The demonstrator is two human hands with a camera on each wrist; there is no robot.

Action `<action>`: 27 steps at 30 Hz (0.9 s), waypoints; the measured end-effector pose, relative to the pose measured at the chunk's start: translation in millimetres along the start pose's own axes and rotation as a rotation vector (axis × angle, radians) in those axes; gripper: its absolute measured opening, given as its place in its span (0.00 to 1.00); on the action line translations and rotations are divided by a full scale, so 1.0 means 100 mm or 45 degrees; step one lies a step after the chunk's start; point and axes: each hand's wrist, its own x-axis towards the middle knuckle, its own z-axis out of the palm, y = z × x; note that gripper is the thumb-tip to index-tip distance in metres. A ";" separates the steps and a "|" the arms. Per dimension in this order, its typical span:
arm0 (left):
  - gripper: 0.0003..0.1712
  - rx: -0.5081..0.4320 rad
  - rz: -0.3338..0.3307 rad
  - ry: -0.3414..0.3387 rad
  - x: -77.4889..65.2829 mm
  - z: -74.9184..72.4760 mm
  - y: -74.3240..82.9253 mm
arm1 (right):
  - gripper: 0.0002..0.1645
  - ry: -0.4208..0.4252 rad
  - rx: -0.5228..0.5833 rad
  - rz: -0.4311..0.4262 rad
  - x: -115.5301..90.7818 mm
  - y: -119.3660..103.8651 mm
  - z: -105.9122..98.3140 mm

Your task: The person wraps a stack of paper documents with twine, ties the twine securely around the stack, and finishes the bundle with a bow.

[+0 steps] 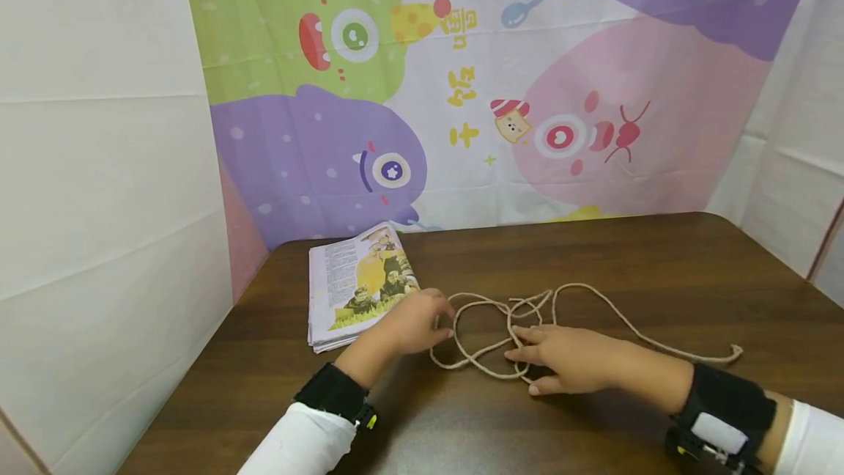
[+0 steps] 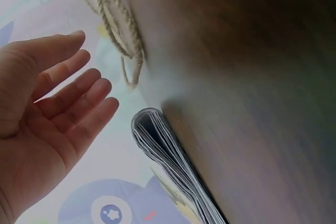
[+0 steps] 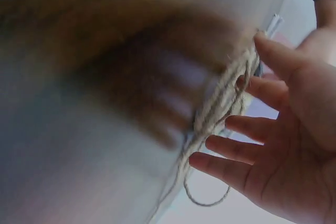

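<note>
A beige rope [image 1: 486, 370] lies in loose, crossing loops on the brown table, one end trailing to the right. My left hand [image 1: 415, 322] is at the left edge of the loops, fingers loosely bent. In the left wrist view that hand [image 2: 58, 93] holds nothing, and the rope [image 2: 118, 30] appears apart from its fingertips. Over the right part of the loops, my right hand [image 1: 580, 361] reaches with spread fingers. The right wrist view has its fingertips close beside the rope strands [image 3: 226, 98]; whether they touch cannot be told.
A folded newspaper [image 1: 363, 284] lies at the table's back left, close behind my left hand. Behind the table [image 1: 593, 248] hangs a cartoon-printed cloth [image 1: 475, 189]. White sheets [image 1: 112, 167] flank both sides.
</note>
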 end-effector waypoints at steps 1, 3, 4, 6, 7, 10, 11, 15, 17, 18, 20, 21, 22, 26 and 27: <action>0.09 0.006 0.007 -0.015 -0.01 0.00 0.00 | 0.33 0.011 0.027 0.004 -0.01 0.02 -0.02; 0.09 0.016 0.018 -0.045 -0.03 0.01 -0.01 | 0.32 0.042 0.086 0.021 -0.03 0.06 -0.06; 0.10 0.023 0.024 -0.060 -0.04 0.01 -0.02 | 0.31 0.065 0.102 0.032 -0.03 0.09 -0.08; 0.10 0.037 0.028 -0.092 -0.05 0.01 -0.03 | 0.28 0.114 0.117 0.052 -0.04 0.16 -0.12; 0.10 0.040 0.030 -0.108 -0.07 0.01 -0.03 | 0.26 0.134 0.110 0.062 -0.03 0.20 -0.14; 0.11 0.062 0.047 -0.151 -0.10 0.02 -0.03 | 0.20 0.156 0.079 0.084 -0.02 0.30 -0.16; 0.11 0.070 0.053 -0.165 -0.11 0.02 -0.02 | 0.19 0.148 0.062 0.088 -0.02 0.34 -0.15; 0.08 0.126 0.087 -0.230 -0.16 0.02 0.00 | 0.18 0.056 0.051 0.126 -0.05 0.44 -0.11; 0.06 0.140 0.111 -0.255 -0.19 0.01 0.00 | 0.17 0.026 0.053 0.145 -0.08 0.48 -0.09; 0.05 0.153 0.123 -0.265 -0.20 0.00 0.01 | 0.17 0.018 0.058 0.159 -0.11 0.49 -0.08; 0.03 0.170 0.151 -0.271 -0.25 -0.01 0.01 | 0.17 0.024 0.057 0.179 -0.15 0.53 -0.08; 0.02 0.184 0.162 -0.267 -0.27 -0.02 0.01 | 0.17 0.031 0.053 0.189 -0.17 0.56 -0.08; 0.02 0.197 0.170 -0.261 -0.29 -0.03 0.01 | 0.16 0.037 0.048 0.201 -0.20 0.59 -0.08; 0.01 0.226 0.194 -0.230 -0.40 -0.07 -0.01 | 0.15 0.062 0.022 0.242 -0.34 0.72 -0.10; 0.01 0.228 0.192 -0.225 -0.43 -0.09 -0.01 | 0.15 0.066 0.016 0.253 -0.37 0.75 -0.10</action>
